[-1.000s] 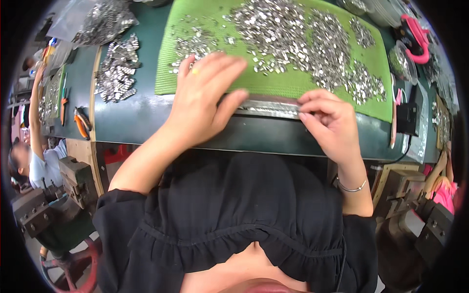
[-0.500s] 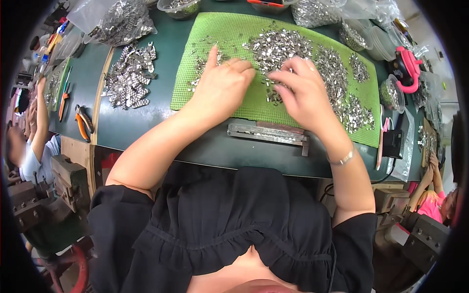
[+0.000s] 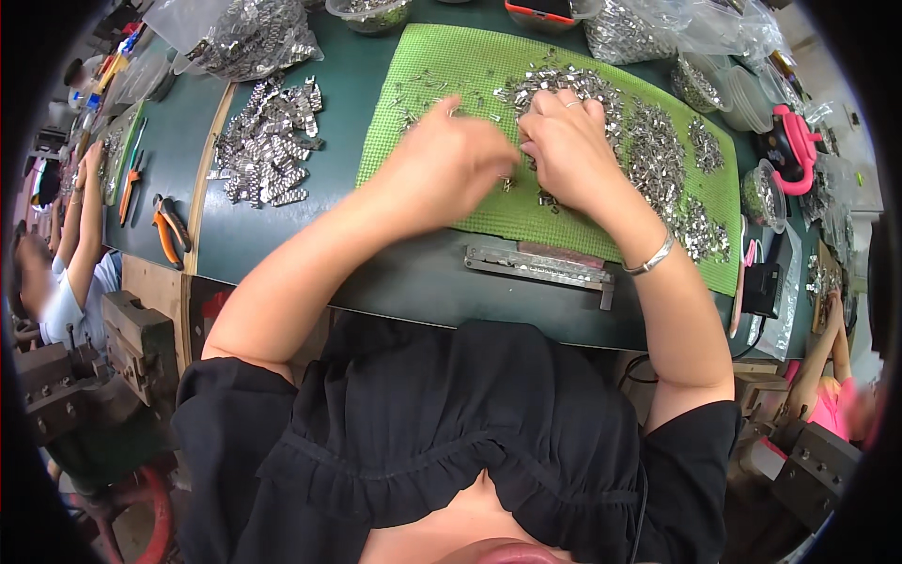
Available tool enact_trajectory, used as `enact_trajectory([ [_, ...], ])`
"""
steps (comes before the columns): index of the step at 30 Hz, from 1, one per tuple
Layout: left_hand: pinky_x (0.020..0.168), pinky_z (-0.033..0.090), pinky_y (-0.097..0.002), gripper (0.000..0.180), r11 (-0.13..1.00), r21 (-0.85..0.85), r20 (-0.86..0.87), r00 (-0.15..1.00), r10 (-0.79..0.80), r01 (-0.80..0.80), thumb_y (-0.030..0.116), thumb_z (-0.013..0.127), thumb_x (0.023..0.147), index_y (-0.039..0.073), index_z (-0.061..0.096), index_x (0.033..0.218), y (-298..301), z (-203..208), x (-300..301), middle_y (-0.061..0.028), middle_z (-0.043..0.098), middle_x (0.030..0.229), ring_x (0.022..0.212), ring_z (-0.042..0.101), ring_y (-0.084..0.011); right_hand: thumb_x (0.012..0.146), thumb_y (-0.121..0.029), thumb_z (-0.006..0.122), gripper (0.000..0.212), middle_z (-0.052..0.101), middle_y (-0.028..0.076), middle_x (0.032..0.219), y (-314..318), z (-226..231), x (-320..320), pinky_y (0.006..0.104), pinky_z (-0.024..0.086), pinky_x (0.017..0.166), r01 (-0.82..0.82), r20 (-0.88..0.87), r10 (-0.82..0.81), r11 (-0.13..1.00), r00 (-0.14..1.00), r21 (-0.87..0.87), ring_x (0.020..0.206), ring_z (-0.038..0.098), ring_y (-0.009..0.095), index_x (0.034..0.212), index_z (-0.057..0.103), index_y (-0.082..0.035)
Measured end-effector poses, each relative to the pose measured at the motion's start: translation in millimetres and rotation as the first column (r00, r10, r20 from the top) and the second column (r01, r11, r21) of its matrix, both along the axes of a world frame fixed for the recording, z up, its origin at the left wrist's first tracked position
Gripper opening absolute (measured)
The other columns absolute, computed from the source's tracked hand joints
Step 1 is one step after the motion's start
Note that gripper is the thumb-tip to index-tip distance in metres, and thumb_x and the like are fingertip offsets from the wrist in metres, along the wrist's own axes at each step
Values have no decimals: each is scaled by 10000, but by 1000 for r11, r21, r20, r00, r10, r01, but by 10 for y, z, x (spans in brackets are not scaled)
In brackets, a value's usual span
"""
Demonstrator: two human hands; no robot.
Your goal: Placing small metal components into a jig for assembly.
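Observation:
A green textured mat (image 3: pixel 470 56) lies on the dark table, with heaps of small silvery metal pieces (image 3: pixel 653 150) on its right half. My right hand (image 3: pixel 573 150) rests at the near-left edge of the largest heap, fingers bent and pressed together; whatever they pinch is hidden. Just left of it, my left hand (image 3: pixel 451 164) hovers over the mat, its fingers smeared by motion. A few loose pieces lie around both hands. In front of the mat is a narrow metal rail-like fixture (image 3: pixel 537 266), touched by neither hand.
Left of the mat lies a pile of linked metal strips (image 3: pixel 268 141), then orange-handled pliers (image 3: pixel 171 230). Bags of metal parts (image 3: pixel 254 47) and plastic tubs (image 3: pixel 371 11) line the back. A pink-and-black pot-shaped thing (image 3: pixel 797 150) stands at right. Other people work on both sides.
The view has shifted slightly, moving the table rightward in the picture. My right hand has moved left and away from me over the mat, its fingers drawing together. My left hand has turned and blurred.

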State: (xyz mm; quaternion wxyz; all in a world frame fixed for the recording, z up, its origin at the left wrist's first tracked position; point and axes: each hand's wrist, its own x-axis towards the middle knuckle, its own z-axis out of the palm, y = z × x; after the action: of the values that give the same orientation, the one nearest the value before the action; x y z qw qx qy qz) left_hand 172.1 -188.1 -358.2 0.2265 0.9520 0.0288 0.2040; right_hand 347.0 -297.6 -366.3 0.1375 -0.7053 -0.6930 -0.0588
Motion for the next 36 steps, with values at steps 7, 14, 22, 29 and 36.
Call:
enact_trajectory([
  [7,889,422,-401,104,938,332,-120,981,151,-104,161,703,829,100,744,902,495,-91,447,-36,652,949,990,605,-244,791,-54,678,38,560,58,863,-466,141,-143,405,354,806,-72,-188,90,993,978,98,894,546,258,778,649,-75],
  [14,907,422,-423,145,851,524,-128,985,113,-29,45,620,813,74,713,920,374,-97,502,-76,629,983,1050,589,-260,778,-104,710,52,559,40,758,-873,61,-25,390,346,793,-95,-247,81,995,966,-43,823,560,241,738,688,-80],
  [22,853,428,-455,78,877,464,-214,945,247,-124,168,675,860,94,675,886,321,-7,553,-72,616,922,1029,605,-291,775,-179,767,182,622,62,743,-889,63,-186,435,364,799,115,-265,-123,992,956,-46,842,608,275,672,662,-73],
  [29,861,428,-417,90,992,129,-31,999,-10,14,123,720,788,69,683,850,-149,103,266,-67,619,975,974,603,-272,802,-109,713,118,613,86,800,-968,16,-131,425,371,793,74,-287,-80,997,955,-29,832,601,285,717,651,-55],
  [36,943,374,-386,100,994,25,-129,987,-100,104,143,762,736,112,746,829,-241,-37,26,-16,595,1038,1056,538,-235,783,-13,679,63,602,112,820,-1152,263,-186,388,450,694,-132,-519,123,991,846,19,754,600,309,772,622,11],
])
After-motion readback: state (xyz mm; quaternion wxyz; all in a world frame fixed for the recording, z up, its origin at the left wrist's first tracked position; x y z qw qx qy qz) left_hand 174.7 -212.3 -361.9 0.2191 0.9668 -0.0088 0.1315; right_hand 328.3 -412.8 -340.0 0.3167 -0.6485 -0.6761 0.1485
